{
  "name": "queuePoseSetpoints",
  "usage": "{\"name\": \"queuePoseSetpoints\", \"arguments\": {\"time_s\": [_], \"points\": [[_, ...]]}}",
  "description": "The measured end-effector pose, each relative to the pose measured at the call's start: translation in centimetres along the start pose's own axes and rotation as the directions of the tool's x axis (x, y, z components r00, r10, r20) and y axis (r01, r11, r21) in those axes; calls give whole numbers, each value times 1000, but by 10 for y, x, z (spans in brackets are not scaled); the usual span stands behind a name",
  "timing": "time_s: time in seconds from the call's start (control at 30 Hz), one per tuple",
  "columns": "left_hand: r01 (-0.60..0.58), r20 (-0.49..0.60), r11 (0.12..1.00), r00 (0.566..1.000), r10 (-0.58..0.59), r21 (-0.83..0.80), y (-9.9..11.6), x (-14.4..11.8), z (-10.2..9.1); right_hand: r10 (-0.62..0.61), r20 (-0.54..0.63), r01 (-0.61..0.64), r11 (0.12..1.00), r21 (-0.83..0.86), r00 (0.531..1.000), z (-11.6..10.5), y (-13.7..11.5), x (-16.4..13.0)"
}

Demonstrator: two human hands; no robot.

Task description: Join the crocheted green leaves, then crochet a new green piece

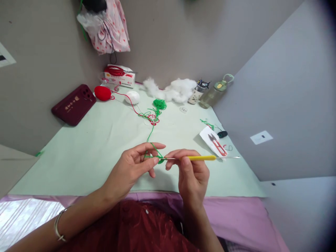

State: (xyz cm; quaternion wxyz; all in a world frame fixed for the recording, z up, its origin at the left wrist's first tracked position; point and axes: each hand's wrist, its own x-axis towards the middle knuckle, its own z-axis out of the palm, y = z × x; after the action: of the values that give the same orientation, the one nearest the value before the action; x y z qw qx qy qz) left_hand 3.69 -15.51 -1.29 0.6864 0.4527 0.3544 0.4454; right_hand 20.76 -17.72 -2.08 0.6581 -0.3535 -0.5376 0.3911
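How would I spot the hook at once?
Find the pale green tabletop, then the right grip near its front edge. The hook sits in it, roughly level, one end at the green yarn. Unlike the red snips nearby, it is bright yellow along its middle.

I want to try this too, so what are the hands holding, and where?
Right hand: the crochet hook, by its yellow handle. Left hand: the small green yarn piece, by the edge at the thumb.

Green yarn (159,104), white stuffing (181,90) and snips (217,145) suggest a craft corner.
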Motion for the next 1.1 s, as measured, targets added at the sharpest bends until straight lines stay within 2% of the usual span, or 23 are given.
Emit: {"name": "queuePoseSetpoints", "arguments": {"time_s": [0.23, 0.43, 0.63, 0.83, 0.97, 1.1], "points": [[-16, 4, 1000, 1000, 16, 20, -3, -1, -1, -144, 31, 147, 955, -259, 989, 0, -5, -4], [3, -6, 1000, 1000, -3, 22, -2, -2, -2, -231, 67, 240, 925, -294, 971, 1, -5, -6], [0, 8, 1000, 1000, 0, -25, -1, -1, -1, -108, 12, 109, 971, -211, 994, 0, -4, -5], [1, 5, 999, 1000, -1, -44, -2, -1, 1, -108, -15, 103, 971, -215, 994, 2, -3, -5], [16, 10, 999, 1000, -16, -41, -1, -2, 1, -5, -74, 2, 999, -44, 997, 5, 0, -4], [21, 4, 999, 1000, -21, -38, -2, -2, 1, 74, -76, -67, 994, 88, 994, 5, 5, -3]]}}
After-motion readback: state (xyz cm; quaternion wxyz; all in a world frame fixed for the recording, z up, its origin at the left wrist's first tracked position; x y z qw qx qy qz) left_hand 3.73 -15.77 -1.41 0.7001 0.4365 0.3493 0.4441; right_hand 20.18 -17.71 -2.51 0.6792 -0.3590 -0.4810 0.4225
